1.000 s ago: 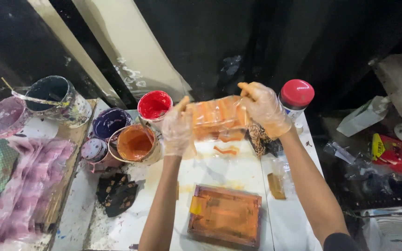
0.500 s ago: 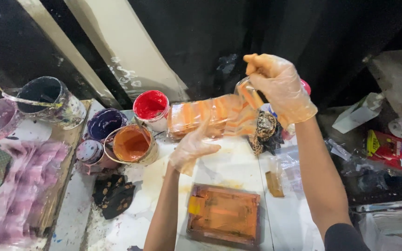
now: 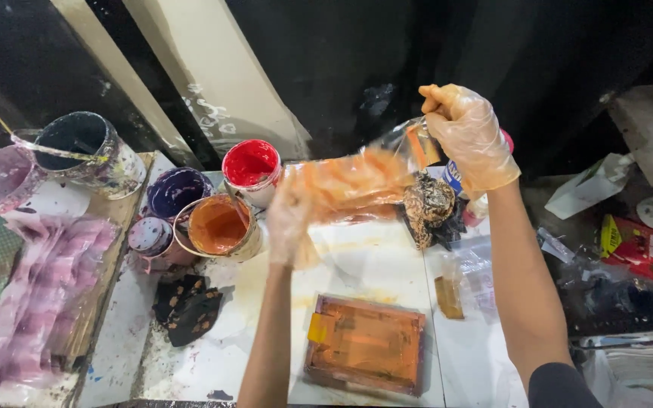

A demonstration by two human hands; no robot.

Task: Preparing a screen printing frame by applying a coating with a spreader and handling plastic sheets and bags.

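Observation:
Both my hands wear thin clear gloves. My right hand (image 3: pixel 468 134) is raised and pinches one end of a clear plastic sheet smeared with orange paint (image 3: pixel 357 181). The sheet stretches down and left to my left hand (image 3: pixel 290 219), which is blurred with motion at the sheet's other end above the white table (image 3: pixel 364 264). Whether the left fingers grip the sheet I cannot tell. Below my hands lies a rectangular wooden printing frame coated in orange paint (image 3: pixel 366 343).
Open paint pots stand at the left: orange (image 3: pixel 218 225), red (image 3: pixel 251 166), purple (image 3: pixel 175 190), a small lilac one (image 3: pixel 149 236) and a dark one with a stick (image 3: pixel 85 147). A paint-stained rag (image 3: pixel 431 208), a dark cloth (image 3: pixel 187 306) and pink-stained plastic (image 3: pixel 32 295) lie around.
My right hand lifted its end of the orange-smeared sheet up and to the right. My left hand dropped lower and left, so the sheet now hangs slanted instead of level.

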